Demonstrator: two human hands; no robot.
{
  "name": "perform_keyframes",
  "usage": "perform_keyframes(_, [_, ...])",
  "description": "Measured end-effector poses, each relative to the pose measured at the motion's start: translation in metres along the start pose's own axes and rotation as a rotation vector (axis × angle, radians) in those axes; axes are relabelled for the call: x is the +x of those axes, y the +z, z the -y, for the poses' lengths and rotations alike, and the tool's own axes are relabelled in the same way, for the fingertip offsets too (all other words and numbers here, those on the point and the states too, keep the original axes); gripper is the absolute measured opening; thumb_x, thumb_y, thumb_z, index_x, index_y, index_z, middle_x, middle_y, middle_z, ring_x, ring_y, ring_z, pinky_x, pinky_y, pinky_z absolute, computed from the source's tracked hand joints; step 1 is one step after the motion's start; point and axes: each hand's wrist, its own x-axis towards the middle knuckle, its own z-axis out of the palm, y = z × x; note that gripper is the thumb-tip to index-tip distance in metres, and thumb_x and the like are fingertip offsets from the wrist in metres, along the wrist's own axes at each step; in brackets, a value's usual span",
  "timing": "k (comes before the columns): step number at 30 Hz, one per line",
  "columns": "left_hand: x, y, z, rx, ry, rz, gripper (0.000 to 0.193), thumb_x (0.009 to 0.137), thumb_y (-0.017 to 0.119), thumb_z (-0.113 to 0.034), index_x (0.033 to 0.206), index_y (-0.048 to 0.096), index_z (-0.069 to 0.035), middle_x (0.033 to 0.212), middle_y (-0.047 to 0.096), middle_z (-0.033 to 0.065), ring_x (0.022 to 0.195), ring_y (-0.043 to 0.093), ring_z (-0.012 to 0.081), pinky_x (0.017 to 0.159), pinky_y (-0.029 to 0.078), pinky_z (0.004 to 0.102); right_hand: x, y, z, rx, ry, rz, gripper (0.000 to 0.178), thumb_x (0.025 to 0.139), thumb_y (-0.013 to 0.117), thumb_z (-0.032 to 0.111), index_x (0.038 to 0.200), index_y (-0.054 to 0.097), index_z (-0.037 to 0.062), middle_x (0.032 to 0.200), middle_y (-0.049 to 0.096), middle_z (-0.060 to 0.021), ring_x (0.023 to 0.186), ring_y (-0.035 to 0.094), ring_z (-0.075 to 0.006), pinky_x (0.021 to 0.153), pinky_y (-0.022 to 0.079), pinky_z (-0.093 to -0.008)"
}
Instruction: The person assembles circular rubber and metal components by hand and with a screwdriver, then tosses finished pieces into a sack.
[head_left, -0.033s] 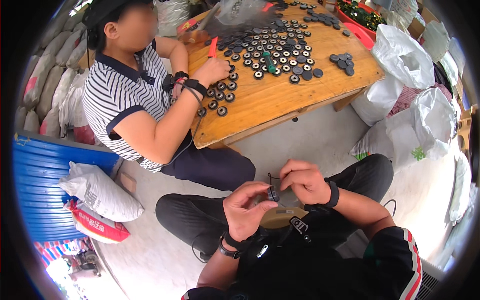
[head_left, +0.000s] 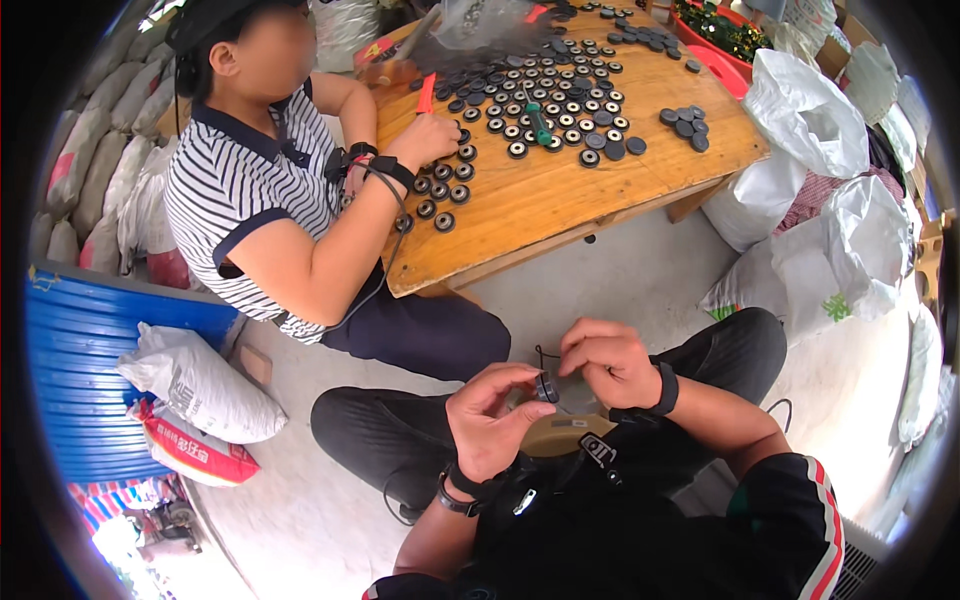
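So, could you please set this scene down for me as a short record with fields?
Left hand: holds a small dark round piece between thumb and fingers
Right hand: just right of that piece, fingers curled; what it grips, if anything, is unclear
Table: wooden, bearing many round pieces and a green-handled tool
Co-worker's hand: over the table, beside some round pieces
Right of table: open white sack

Smooth glossy wood tabletop (head_left: 600, 190), smooth dark disc (head_left: 546, 388)
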Motion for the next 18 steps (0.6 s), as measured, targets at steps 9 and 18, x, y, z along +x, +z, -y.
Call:
perform_keyframes(9, [-0.002, 0.000, -0.001, 0.057, 0.032, -0.025, 0.043, 0.072, 0.085, 0.014, 0.112, 0.072, 0.004, 0.109, 0.071, 0.0116, 0.093, 0.068, 0.0158, 0.083, 0.056, 0.0292, 0.004, -0.003, 0.000, 0.013, 0.013, 0.052, 0.040, 0.072, 0.046, -0.015, 0.093, 0.075, 0.0020, 0.076, 0.064, -0.0114, 0.069, 0.065, -0.0277, 0.062, 0.052, -0.0356])
perform_keyframes(18, [-0.001, -0.001, -0.001, 0.076, 0.067, -0.024, 0.042, 0.073, 0.083, 0.015, 0.112, 0.072, 0.005, 0.111, 0.071, 0.0133, 0.094, 0.068, 0.0167, 0.084, 0.057, 0.0303, 0.004, -0.009, -0.002, -0.023, 0.083, 0.128, 0.030, 0.069, 0.047, -0.014, 0.079, 0.071, 0.0014, 0.076, 0.065, -0.0133, 0.066, 0.065, -0.0301, 0.060, 0.051, -0.0380])
